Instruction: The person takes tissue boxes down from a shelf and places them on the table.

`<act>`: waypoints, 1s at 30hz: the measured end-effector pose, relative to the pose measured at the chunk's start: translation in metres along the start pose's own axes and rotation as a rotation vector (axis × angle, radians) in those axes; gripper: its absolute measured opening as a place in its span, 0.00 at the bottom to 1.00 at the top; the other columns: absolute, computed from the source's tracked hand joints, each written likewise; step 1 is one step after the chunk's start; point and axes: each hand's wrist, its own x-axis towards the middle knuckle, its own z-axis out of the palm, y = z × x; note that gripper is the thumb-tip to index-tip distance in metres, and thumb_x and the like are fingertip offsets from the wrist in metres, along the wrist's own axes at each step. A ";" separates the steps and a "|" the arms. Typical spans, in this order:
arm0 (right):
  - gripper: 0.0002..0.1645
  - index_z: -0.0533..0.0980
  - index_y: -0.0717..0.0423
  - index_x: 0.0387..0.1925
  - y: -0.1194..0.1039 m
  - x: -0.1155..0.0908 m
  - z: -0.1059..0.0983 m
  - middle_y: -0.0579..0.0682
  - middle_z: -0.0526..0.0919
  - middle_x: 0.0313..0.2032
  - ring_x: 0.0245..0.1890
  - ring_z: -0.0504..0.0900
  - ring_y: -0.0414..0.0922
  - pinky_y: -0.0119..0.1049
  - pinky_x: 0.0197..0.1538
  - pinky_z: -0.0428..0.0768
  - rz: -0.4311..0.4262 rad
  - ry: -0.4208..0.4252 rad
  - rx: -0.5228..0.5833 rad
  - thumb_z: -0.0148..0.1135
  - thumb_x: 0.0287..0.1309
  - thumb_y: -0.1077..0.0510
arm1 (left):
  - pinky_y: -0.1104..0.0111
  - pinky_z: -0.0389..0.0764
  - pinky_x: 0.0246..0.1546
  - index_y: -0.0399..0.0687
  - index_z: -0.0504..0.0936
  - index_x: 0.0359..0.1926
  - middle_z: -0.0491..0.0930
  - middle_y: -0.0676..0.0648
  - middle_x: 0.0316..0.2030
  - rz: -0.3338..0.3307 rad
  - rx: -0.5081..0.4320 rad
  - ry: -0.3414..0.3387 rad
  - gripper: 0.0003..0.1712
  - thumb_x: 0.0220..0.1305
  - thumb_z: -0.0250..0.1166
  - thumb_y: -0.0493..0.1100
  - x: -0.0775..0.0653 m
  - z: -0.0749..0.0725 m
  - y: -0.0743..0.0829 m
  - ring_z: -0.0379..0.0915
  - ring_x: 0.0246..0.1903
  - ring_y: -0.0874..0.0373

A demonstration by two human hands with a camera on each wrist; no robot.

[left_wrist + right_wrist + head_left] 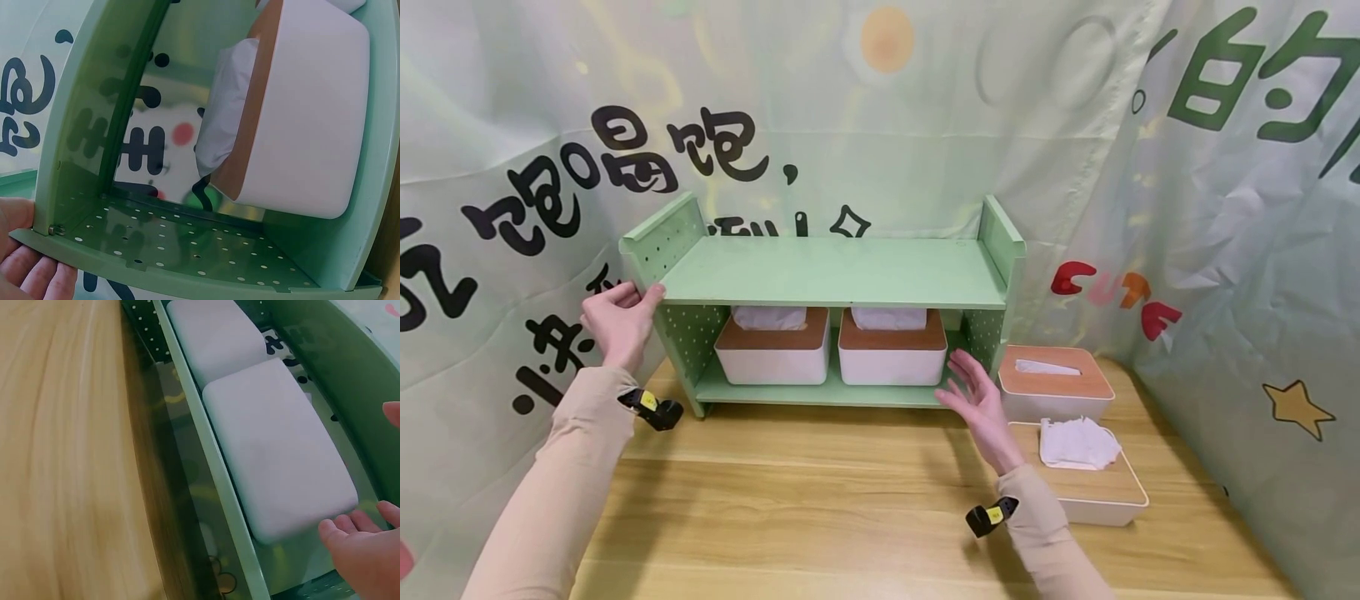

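Observation:
A green two-tier shelf (835, 271) with perforated side panels stands against the backdrop. My left hand (617, 321) grips the front edge of its left side panel; in the left wrist view the thumb and fingers (39, 275) lie on either side of that edge. On the lower tier are two white tissue boxes with brown lids, a left one (772, 367) and a right one (891, 367), tissue standing out of each. My right hand (979, 412) is beside the right box's end, fingers spread and loosely bent, holding nothing; whether a fingertip touches the box I cannot tell.
Right of the shelf, a tissue box with a slotted lid (1052, 407) stands on the wooden table (820, 500). Nearer me is another box (1101, 511) with tissue protruding, partly behind my right forearm. Printed fabric (1060, 167) hangs close behind and at both sides.

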 end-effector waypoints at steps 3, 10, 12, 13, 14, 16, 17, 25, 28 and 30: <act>0.51 0.47 0.63 0.78 0.003 0.007 0.002 0.60 0.51 0.78 0.79 0.51 0.55 0.49 0.81 0.52 0.001 0.013 0.002 0.60 0.58 0.74 | 0.86 0.72 0.35 0.44 0.83 0.59 0.71 0.77 0.17 -0.002 0.001 0.004 0.27 0.59 0.73 0.47 0.000 0.000 0.000 0.69 0.35 0.78; 0.54 0.45 0.64 0.78 0.009 0.022 0.006 0.62 0.49 0.79 0.79 0.50 0.57 0.51 0.82 0.50 0.005 0.039 -0.056 0.64 0.57 0.73 | 0.86 0.72 0.35 0.45 0.82 0.60 0.71 0.76 0.18 -0.016 -0.005 0.004 0.28 0.59 0.73 0.47 0.001 -0.001 0.001 0.69 0.33 0.79; 0.54 0.45 0.64 0.78 0.011 0.026 0.007 0.62 0.49 0.79 0.80 0.49 0.57 0.50 0.82 0.50 0.013 0.048 -0.071 0.65 0.57 0.72 | 0.87 0.72 0.35 0.45 0.82 0.60 0.71 0.76 0.18 -0.022 -0.011 0.002 0.28 0.59 0.73 0.47 0.001 -0.001 0.001 0.69 0.33 0.79; 0.54 0.45 0.64 0.78 0.012 0.029 0.007 0.62 0.49 0.79 0.80 0.49 0.58 0.50 0.82 0.51 0.017 0.054 -0.079 0.66 0.58 0.72 | 0.87 0.73 0.35 0.45 0.81 0.60 0.71 0.75 0.19 -0.025 -0.014 0.001 0.28 0.59 0.73 0.47 0.001 -0.001 0.001 0.69 0.32 0.79; 0.54 0.46 0.63 0.78 0.014 0.031 0.007 0.62 0.49 0.79 0.80 0.50 0.57 0.50 0.82 0.51 0.022 0.060 -0.086 0.66 0.58 0.71 | 0.87 0.73 0.35 0.45 0.81 0.61 0.71 0.76 0.18 -0.026 -0.014 -0.001 0.29 0.59 0.73 0.47 0.001 -0.001 0.001 0.70 0.32 0.79; 0.54 0.47 0.63 0.78 0.016 0.035 0.006 0.62 0.50 0.79 0.80 0.50 0.57 0.50 0.82 0.51 0.027 0.069 -0.099 0.66 0.58 0.71 | 0.87 0.73 0.35 0.45 0.81 0.61 0.71 0.76 0.18 -0.029 -0.013 -0.003 0.29 0.59 0.73 0.47 0.002 -0.001 0.001 0.70 0.31 0.79; 0.53 0.47 0.62 0.78 0.017 0.037 0.006 0.62 0.50 0.79 0.80 0.50 0.57 0.51 0.82 0.52 0.028 0.073 -0.109 0.67 0.59 0.70 | 0.87 0.73 0.36 0.45 0.81 0.61 0.71 0.76 0.18 -0.031 -0.011 -0.004 0.29 0.59 0.73 0.47 0.002 -0.001 0.001 0.70 0.32 0.79; 0.52 0.51 0.60 0.78 0.024 0.055 0.004 0.60 0.53 0.79 0.80 0.51 0.53 0.50 0.82 0.53 0.033 0.107 -0.164 0.70 0.59 0.65 | 0.83 0.74 0.45 0.47 0.81 0.62 0.71 0.76 0.21 -0.033 0.011 -0.001 0.29 0.60 0.73 0.49 0.001 0.000 0.001 0.69 0.59 0.69; 0.53 0.52 0.59 0.78 0.025 0.060 0.003 0.59 0.53 0.79 0.80 0.52 0.52 0.49 0.82 0.54 0.045 0.114 -0.181 0.71 0.58 0.64 | 0.81 0.74 0.50 0.47 0.80 0.63 0.70 0.75 0.22 -0.035 0.014 -0.001 0.30 0.60 0.72 0.49 0.001 0.000 0.001 0.60 0.70 0.65; 0.53 0.52 0.59 0.78 0.027 0.062 0.002 0.58 0.53 0.79 0.80 0.52 0.52 0.49 0.81 0.55 0.051 0.113 -0.186 0.71 0.58 0.63 | 0.81 0.75 0.51 0.48 0.80 0.63 0.70 0.75 0.22 -0.043 0.016 0.002 0.30 0.60 0.72 0.49 0.001 0.000 0.001 0.61 0.69 0.64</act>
